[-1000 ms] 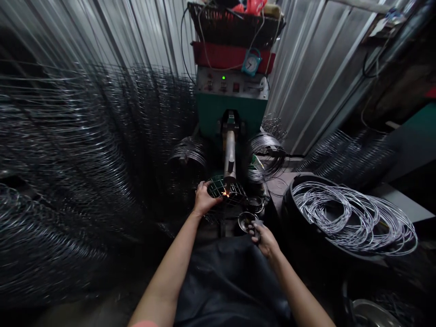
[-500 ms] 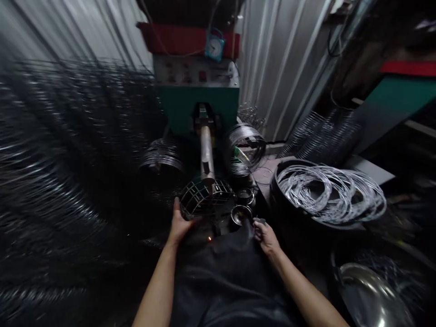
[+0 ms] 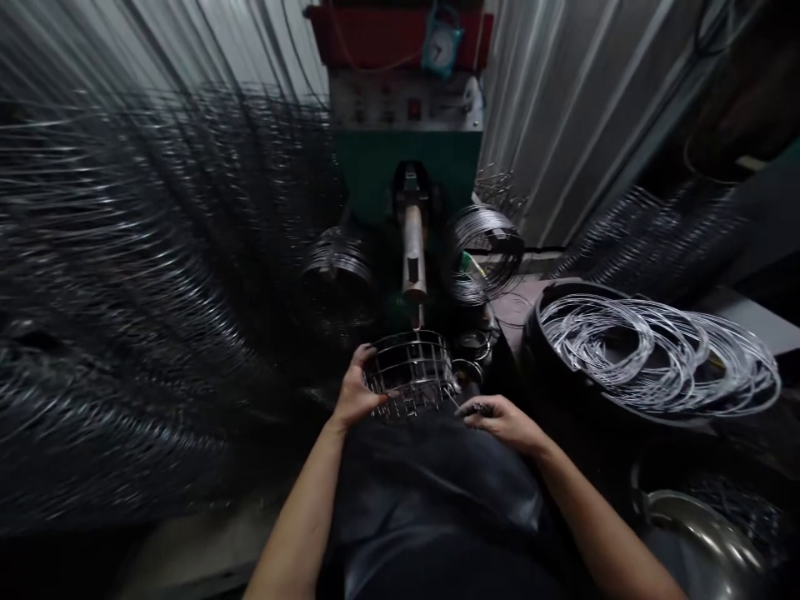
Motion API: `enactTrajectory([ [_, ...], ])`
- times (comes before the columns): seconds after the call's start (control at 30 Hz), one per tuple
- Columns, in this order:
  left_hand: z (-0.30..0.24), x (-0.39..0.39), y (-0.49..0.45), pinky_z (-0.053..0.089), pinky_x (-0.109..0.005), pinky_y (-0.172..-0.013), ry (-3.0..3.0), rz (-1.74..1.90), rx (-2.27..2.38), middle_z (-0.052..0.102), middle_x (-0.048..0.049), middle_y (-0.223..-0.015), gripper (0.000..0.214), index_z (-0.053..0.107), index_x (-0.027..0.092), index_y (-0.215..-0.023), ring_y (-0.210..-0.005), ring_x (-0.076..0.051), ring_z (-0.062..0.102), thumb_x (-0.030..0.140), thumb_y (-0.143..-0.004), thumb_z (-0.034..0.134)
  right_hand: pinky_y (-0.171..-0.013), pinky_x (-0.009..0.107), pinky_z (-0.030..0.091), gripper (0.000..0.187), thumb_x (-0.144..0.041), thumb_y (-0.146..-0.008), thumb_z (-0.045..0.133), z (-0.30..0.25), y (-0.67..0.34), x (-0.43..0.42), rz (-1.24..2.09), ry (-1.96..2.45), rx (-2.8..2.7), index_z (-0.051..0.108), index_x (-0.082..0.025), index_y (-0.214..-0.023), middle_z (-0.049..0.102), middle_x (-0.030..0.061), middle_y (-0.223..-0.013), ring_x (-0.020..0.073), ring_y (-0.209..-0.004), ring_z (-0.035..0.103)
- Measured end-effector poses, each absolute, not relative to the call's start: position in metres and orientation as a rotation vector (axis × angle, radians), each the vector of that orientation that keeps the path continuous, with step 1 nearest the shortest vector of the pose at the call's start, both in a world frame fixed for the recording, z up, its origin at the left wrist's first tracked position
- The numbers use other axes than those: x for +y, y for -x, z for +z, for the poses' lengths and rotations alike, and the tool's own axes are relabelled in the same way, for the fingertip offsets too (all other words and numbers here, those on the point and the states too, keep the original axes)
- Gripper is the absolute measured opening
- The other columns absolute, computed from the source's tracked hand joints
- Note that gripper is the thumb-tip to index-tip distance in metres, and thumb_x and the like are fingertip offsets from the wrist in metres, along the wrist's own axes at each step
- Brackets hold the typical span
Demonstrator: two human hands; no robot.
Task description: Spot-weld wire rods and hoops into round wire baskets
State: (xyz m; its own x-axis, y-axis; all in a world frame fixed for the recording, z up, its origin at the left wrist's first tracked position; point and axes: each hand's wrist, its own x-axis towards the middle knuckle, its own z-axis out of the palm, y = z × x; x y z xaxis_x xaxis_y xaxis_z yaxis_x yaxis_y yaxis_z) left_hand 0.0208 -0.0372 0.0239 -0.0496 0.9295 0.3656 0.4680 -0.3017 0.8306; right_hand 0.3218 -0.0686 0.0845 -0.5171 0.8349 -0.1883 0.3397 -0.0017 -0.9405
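Observation:
In the head view, a round wire basket [image 3: 409,360] is tilted on its side just below the electrode arm of a green machine. My left hand [image 3: 357,395] grips its left rim, thumb in front and fingers behind. To the basket's right, my right hand [image 3: 497,418] is closed in a pinch with darkened fingertips. A thin wire [image 3: 452,400] seems to stick out from those fingers toward the basket, but its full shape is too small to make out. Small metal bowls [image 3: 468,372] holding little parts stand just beyond my right hand.
The machine's arm [image 3: 413,254] juts toward me. Wire ring bundles [image 3: 487,250] hang on both sides of it. At right is a black tub [image 3: 538,350] of wire rings, with a shiny metal bowl [image 3: 706,533] below. Tall stacks of wirework [image 3: 156,250] fill the left.
The basket has come away from the electrode toward me and tipped, still in my left hand. An orange spark near my lap is gone. The whole view has shifted.

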Motion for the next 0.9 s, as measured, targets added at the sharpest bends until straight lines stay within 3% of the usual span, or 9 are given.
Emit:
enactTrajectory([
  [0.1,0.049,-0.048,-0.034,0.028,-0.054,-0.109,-1.981,1.134,1.517,0.038,-0.0162,-0.137,0.089,0.045,0.019,-0.121,-0.131,-0.036,0.034,0.041,-0.045,0.085,-0.078,0.029,0.047,0.024,-0.029,-0.076,0.060,0.115,-0.288,-0.052,1.609,1.095,-2.018,0.071,-0.016,-0.093,0.071,0.0027,-0.087,0.0179,-0.082,0.063],
  [0.27,0.076,-0.045,-0.054,0.023,-0.059,-0.108,-2.150,0.937,1.574,0.035,-0.0196,-0.138,0.088,0.043,0.017,-0.123,-0.132,-0.038,0.031,0.028,-0.045,0.082,-0.075,0.028,0.046,0.016,-0.015,-0.078,0.058,0.107,-0.244,-0.031,0.882,1.286,-2.224,0.071,-0.016,-0.087,0.071,0.0059,-0.086,0.0190,-0.082,0.064],
  [0.37,0.082,-0.040,-0.057,0.025,-0.057,-0.107,-2.182,0.881,1.605,0.035,-0.0202,-0.139,0.086,0.043,0.016,-0.123,-0.132,-0.039,0.032,0.025,-0.045,0.080,-0.075,0.025,0.046,0.013,-0.014,-0.080,0.060,0.096,-0.237,-0.028,0.675,1.271,-2.264,0.070,-0.017,-0.088,0.071,0.0072,-0.088,0.0183,-0.083,0.065],
  [0.57,0.083,-0.036,-0.060,0.026,-0.055,-0.108,-2.189,0.827,1.635,0.037,-0.0179,-0.140,0.086,0.042,0.018,-0.124,-0.132,-0.036,0.032,0.027,-0.048,0.080,-0.072,0.024,0.045,0.012,-0.018,-0.080,0.064,0.085,-0.240,-0.024,0.553,1.349,-2.246,0.070,-0.019,-0.090,0.071,0.0063,-0.089,0.0177,-0.082,0.065],
  [0.73,0.080,-0.033,-0.063,0.025,-0.056,-0.108,-2.196,0.822,1.622,0.038,-0.0170,-0.140,0.087,0.039,0.017,-0.126,-0.132,-0.035,0.032,0.026,-0.049,0.079,-0.063,0.021,0.043,0.011,-0.018,-0.083,0.059,0.087,-0.244,-0.018,0.730,1.253,-2.281,0.070,-0.017,-0.080,0.069,0.0024,-0.075,0.0140,-0.070,0.063],
  [0.9,0.080,-0.029,-0.063,0.024,-0.054,-0.110,-2.190,0.784,1.622,0.038,-0.0163,-0.140,0.087,0.040,0.017,-0.126,-0.133,-0.035,0.031,0.026,-0.048,0.078,-0.074,0.024,0.047,0.016,-0.019,-0.086,0.055,0.090,-0.252,-0.018,0.775,1.088,-2.389,0.070,-0.017,-0.093,0.071,0.0053,-0.088,0.0158,-0.083,0.065],
])
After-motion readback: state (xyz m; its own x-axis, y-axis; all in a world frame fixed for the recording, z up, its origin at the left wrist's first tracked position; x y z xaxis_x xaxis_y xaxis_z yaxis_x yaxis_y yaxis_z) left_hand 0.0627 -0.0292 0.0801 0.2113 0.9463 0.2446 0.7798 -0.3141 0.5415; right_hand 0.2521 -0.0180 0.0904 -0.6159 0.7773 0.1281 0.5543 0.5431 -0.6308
